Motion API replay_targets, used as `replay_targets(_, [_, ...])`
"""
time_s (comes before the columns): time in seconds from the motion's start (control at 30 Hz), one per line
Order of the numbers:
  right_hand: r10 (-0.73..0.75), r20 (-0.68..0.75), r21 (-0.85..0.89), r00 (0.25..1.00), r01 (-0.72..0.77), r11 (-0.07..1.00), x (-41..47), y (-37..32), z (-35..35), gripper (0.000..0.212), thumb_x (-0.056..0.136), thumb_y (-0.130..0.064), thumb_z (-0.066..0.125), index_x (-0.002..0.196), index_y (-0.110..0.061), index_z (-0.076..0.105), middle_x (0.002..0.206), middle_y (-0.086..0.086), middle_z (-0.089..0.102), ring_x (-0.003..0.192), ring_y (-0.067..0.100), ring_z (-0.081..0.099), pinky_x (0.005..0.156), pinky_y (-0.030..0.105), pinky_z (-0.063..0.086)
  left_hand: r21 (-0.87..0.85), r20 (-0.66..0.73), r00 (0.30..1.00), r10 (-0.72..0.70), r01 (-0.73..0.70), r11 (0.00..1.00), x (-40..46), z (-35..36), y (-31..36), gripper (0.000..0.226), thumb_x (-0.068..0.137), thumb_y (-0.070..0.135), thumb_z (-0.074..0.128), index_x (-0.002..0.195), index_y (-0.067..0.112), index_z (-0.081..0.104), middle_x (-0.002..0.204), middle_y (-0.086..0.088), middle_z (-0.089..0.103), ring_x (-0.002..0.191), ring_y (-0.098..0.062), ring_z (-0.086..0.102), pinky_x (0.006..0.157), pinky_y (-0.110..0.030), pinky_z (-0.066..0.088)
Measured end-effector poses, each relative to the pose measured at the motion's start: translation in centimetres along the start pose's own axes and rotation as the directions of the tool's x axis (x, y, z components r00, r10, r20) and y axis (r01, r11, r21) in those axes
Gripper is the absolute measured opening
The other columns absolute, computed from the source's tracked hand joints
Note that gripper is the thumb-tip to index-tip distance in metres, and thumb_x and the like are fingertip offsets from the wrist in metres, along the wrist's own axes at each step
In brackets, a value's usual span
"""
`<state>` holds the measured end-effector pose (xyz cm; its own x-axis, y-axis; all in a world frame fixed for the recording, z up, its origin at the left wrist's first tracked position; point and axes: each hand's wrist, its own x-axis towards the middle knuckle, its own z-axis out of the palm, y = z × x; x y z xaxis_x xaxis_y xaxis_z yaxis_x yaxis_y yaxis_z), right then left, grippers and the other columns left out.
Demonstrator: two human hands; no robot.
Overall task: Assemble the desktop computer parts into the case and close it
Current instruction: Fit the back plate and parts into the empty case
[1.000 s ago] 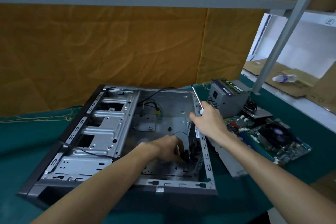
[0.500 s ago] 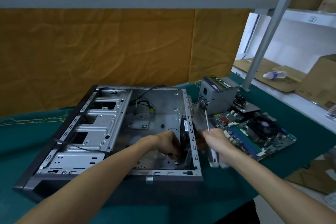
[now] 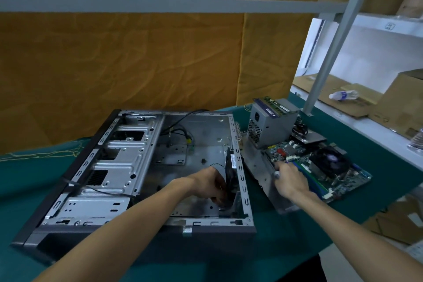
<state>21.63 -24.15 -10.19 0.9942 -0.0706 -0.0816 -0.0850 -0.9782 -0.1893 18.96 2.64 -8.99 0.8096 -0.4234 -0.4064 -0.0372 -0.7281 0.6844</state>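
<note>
The open grey computer case (image 3: 128, 160) lies on its side on the green cloth. Inside it, my left hand (image 3: 208, 184) grips a black fan (image 3: 230, 167) that stands against the case's right wall. My right hand (image 3: 290, 182) is outside the case, down on a flat grey metal panel (image 3: 258, 162) at the motherboard's (image 3: 343, 181) near edge. Its fingers are curled round a screwdriver, of which only the pale handle end (image 3: 277, 174) shows. A grey power supply (image 3: 272, 121) stands behind the motherboard.
Black cables (image 3: 180, 130) run across the case floor. A slanted grey shelf post (image 3: 332, 52) lands on the table behind the power supply. Cardboard boxes (image 3: 402, 103) and a plastic bottle (image 3: 342, 95) lie at the right. An orange cloth hangs behind the table.
My right hand dropped from the case's right wall, where the screwdriver shaft pointed up, to the metal panel by the motherboard. My left hand stayed on the fan.
</note>
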Motion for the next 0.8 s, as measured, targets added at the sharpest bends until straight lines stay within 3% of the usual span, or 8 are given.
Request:
replay_targets(0.13, [-0.050, -0.102, -0.115, 0.994, 0.038, 0.993, -0.7, -0.8, -0.2, 0.029, 0.098, -0.018, 0.060, 0.126, -0.014, 0.056, 0.127, 0.012, 0.058, 0.111, 0.034, 0.062, 0.072, 0.038, 0.047, -0.012, 0.017, 1.000, 0.013, -0.013, 1.000, 0.2, 0.0, -0.3, 0.015, 0.089, 0.012, 0.073, 0.084, 0.026, 0.076, 0.088, 0.002, 0.079, 0.081, -0.011, 0.076, 0.075, -0.029, 0.062])
replay_targets(0.23, [-0.048, -0.233, 0.302, 0.971, 0.119, 0.946, -1.2, -3.0, -1.5, 0.031, 0.104, -0.033, 0.054, 0.124, -0.011, 0.061, 0.116, 0.006, 0.063, 0.104, 0.027, 0.065, 0.080, 0.036, 0.051, -0.001, 0.036, 0.999, 0.018, -0.018, 1.000, 0.3, -0.2, -0.2, 0.011, 0.090, 0.013, 0.072, 0.086, 0.023, 0.075, 0.080, 0.006, 0.078, 0.074, -0.007, 0.074, 0.064, -0.022, 0.057])
replay_targets(0.33, [-0.080, 0.173, 0.717, 0.982, -0.070, 0.693, -2.7, -6.5, -3.7, 0.072, 0.097, -0.072, 0.043, 0.146, -0.020, 0.052, 0.136, -0.004, 0.058, 0.124, 0.021, 0.058, 0.107, 0.042, 0.041, 0.011, 0.075, 0.997, -0.003, 0.002, 1.000, 0.3, -0.5, 0.0, 0.009, 0.090, 0.014, 0.071, 0.086, 0.022, 0.075, 0.070, 0.011, 0.075, 0.067, -0.003, 0.072, 0.051, -0.016, 0.049])
replay_targets(0.4, [-0.202, 0.410, 0.736, 0.889, -0.192, 0.649, -4.0, -8.1, -4.2, 0.093, 0.081, -0.090, 0.043, 0.158, -0.041, 0.028, 0.164, -0.011, 0.029, 0.151, 0.021, 0.028, 0.120, 0.053, 0.022, 0.000, 0.094, 0.995, -0.015, 0.015, 1.000, 0.3, -0.5, 0.1, 0.006, 0.091, 0.015, 0.071, 0.093, 0.015, 0.077, 0.070, 0.010, 0.075, 0.066, -0.003, 0.071, 0.052, -0.018, 0.049])
replay_targets(0.47, [-0.282, 0.565, 0.729, 0.776, -0.309, 0.610, -4.9, -8.6, -4.3, 0.097, 0.074, -0.091, 0.054, 0.156, -0.050, 0.025, 0.163, -0.004, 0.034, 0.147, 0.024, 0.040, 0.119, 0.057, 0.030, -0.006, 0.097, 0.995, -0.019, 0.020, 1.000, 0.2, -0.6, 0.2, 0.010, 0.091, 0.016, 0.070, 0.097, 0.011, 0.077, 0.070, 0.009, 0.075, 0.066, -0.004, 0.071, 0.055, -0.021, 0.051])
replay_targets(0.53, [-0.327, 0.644, 0.720, 0.692, -0.403, 0.566, -5.2, -8.7, -4.5, 0.091, 0.077, -0.084, 0.062, 0.154, -0.044, 0.033, 0.141, 0.009, 0.062, 0.120, 0.031, 0.067, 0.106, 0.059, 0.048, -0.014, 0.100, 0.995, -0.019, 0.021, 1.000, 0.0, -0.6, 0.3, 0.009, 0.091, 0.015, 0.070, 0.097, 0.012, 0.077, 0.070, 0.009, 0.074, 0.066, -0.004, 0.071, 0.060, -0.023, 0.053])
replay_targets(0.6, [-0.338, 0.670, 0.705, 0.661, -0.424, 0.568, -5.4, -8.7, -4.7, 0.087, 0.081, -0.081, 0.060, 0.151, -0.031, 0.043, 0.126, 0.011, 0.072, 0.111, 0.033, 0.071, 0.102, 0.057, 0.052, -0.019, 0.105, 0.994, -0.019, 0.021, 1.000, -0.1, -0.7, 0.4, 0.009, 0.091, 0.014, 0.070, 0.097, 0.011, 0.077, 0.072, 0.009, 0.074, 0.066, -0.005, 0.071, 0.063, -0.025, 0.054])
replay_targets(0.8, [-0.312, 0.630, 0.721, 0.711, -0.387, 0.575, -5.5, -8.9, -4.7, 0.067, 0.082, -0.079, 0.060, 0.132, -0.034, 0.053, 0.119, 0.009, 0.075, 0.111, 0.030, 0.072, 0.102, 0.053, 0.053, 0.018, 0.114, 0.993, -0.028, 0.026, 0.999, -0.3, -0.7, 0.4, 0.012, 0.092, 0.013, 0.070, 0.098, 0.007, 0.078, 0.076, 0.004, 0.075, 0.067, -0.006, 0.070, 0.059, -0.022, 0.052])
